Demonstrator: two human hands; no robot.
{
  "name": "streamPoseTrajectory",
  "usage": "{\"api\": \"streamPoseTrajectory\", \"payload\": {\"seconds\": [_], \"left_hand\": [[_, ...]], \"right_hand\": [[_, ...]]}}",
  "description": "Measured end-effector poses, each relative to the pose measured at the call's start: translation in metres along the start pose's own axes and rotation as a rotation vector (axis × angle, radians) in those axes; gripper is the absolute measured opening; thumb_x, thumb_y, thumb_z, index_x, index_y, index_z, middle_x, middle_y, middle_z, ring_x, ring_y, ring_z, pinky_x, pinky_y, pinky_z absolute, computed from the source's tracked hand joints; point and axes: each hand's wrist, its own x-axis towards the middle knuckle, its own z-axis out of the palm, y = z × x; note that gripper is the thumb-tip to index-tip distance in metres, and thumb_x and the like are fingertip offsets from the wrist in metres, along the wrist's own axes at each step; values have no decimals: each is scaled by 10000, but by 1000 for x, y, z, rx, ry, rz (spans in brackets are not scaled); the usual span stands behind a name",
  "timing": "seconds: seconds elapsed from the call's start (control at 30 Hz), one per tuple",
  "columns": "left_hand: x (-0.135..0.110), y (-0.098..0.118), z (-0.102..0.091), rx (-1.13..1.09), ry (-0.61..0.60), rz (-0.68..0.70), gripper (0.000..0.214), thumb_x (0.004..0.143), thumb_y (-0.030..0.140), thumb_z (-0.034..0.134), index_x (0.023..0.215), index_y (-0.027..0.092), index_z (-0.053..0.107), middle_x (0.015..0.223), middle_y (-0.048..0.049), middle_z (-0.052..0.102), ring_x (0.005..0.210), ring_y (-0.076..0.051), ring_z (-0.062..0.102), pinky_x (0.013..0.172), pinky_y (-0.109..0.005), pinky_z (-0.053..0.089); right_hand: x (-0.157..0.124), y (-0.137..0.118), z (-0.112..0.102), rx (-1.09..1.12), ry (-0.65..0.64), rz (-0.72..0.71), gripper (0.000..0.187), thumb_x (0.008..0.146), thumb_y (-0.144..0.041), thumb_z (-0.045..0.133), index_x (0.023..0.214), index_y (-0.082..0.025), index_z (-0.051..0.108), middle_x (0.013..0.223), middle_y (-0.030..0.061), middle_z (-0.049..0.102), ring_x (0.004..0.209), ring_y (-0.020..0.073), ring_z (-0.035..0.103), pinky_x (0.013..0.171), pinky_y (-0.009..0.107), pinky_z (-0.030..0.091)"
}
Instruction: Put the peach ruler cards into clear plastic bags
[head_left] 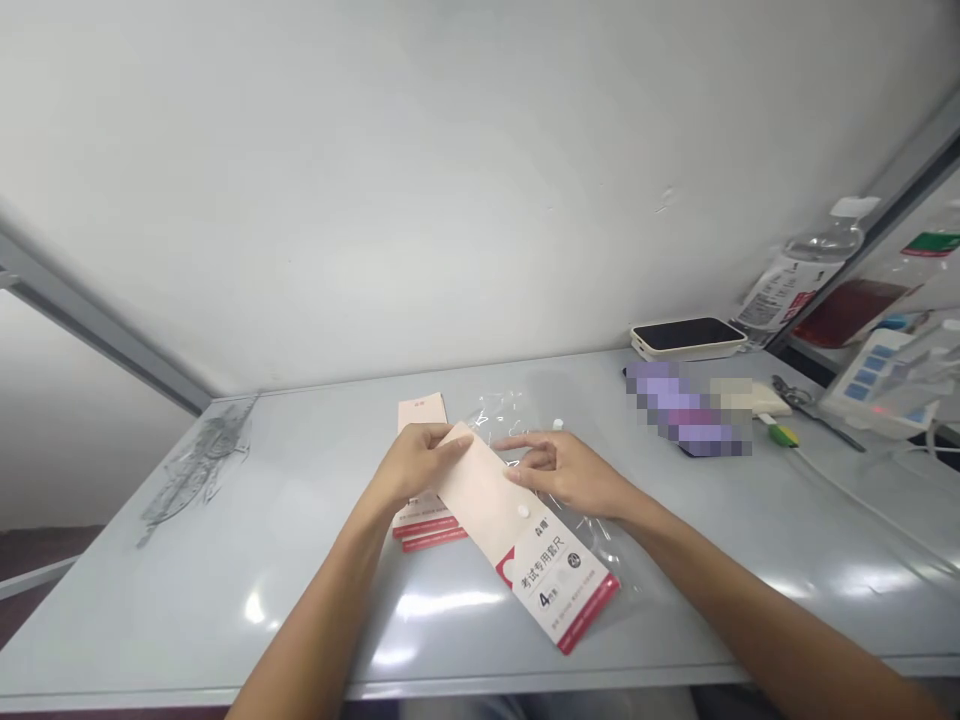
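Fingers of the left hand (420,465) clamp the upper end of a cream-and-red ruler-set sleeve (525,540), slanting through the lower centre of the frame! Over on the right hand (574,475), index finger stretched out, thumb at the sleeve's edge; whether that's a pinch, I can't tell. Matching sleeves (421,412) lie left of it, clear plastic film (502,408) under the right hand.

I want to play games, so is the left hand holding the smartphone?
No, the left hand holds a printed ruler-set card, and the smartphone lies near the wall.
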Motion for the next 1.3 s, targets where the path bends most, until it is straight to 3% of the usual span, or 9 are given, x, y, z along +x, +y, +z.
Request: {"api": "streamPoseTrajectory", "payload": {"seconds": [0.17, 0.27, 0.47, 0.53, 0.87, 1.1, 1.3], "left_hand": [[1, -1, 2, -25, -38, -33, 342, 673, 448, 557, 795, 135, 623, 711, -41, 613, 621, -158, 563, 517, -231, 409], [1, -1, 8, 20, -5, -6, 358, 689, 458, 530, 820, 142, 635, 736, -40, 626, 651, -170, 572, 538, -238, 417], [4, -4, 13, 190, 320, 19, 314, 664, 476, 549, 683, 173, 632, 680, -2, 620, 617, -149, 542, 530, -224, 387], [4, -4, 12, 207, 376, 35, 321, 669, 484, 543, 665, 173, 623, 690, 0, 621, 626, -149, 541, 528, -222, 384], [4, -3, 8, 70, 184, 61, 390, 700, 421, 557, 1022, 217, 638, 990, -23, 658, 785, -195, 595, 589, -245, 448], [4, -3, 3, 22, 171, 104, 426, 703, 422, 570, 1062, 198, 620, 1188, -37, 562, 1017, -250, 550, 761, -296, 468], [5, -6, 9, 59, 122, 118, 468, 706, 441, 565, 1127, 237, 577, 1203, -18, 551, 1001, -242, 559, 777, -294, 467]], "right_hand": [[0, -1, 0, -4, 38, -8, 418, 724, -313, 577, 1126, -199, 554, 590, -21, 578, 658, 158, 576, 614, 272, 446], [1, 1, 1, -8, 55, -7, 419, 722, -293, 574, 1129, -196, 553, 588, -22, 572, 667, 160, 579, 614, 270, 450], [3, 5, 3, 12, 32, 15, 414, 710, -293, 593, 1106, -175, 567, 636, 3, 617, 636, 166, 604, 592, 269, 464], [4, 6, 3, 27, 25, 19, 382, 715, -309, 590, 1073, -175, 585, 673, 16, 632, 630, 171, 612, 567, 267, 465], [3, 4, -1, 22, 58, -4, 414, 713, -287, 608, 1116, -199, 572, 647, -9, 579, 650, 166, 604, 624, 280, 473], [3, 1, -3, 25, 75, -14, 502, 703, -315, 626, 1184, -216, 522, 683, -2, 598, 691, 168, 602, 671, 295, 474], [2, 1, -1, 77, 97, 6, 513, 693, -297, 634, 1189, -230, 523, 695, -4, 601, 674, 160, 587, 619, 273, 472]]}}
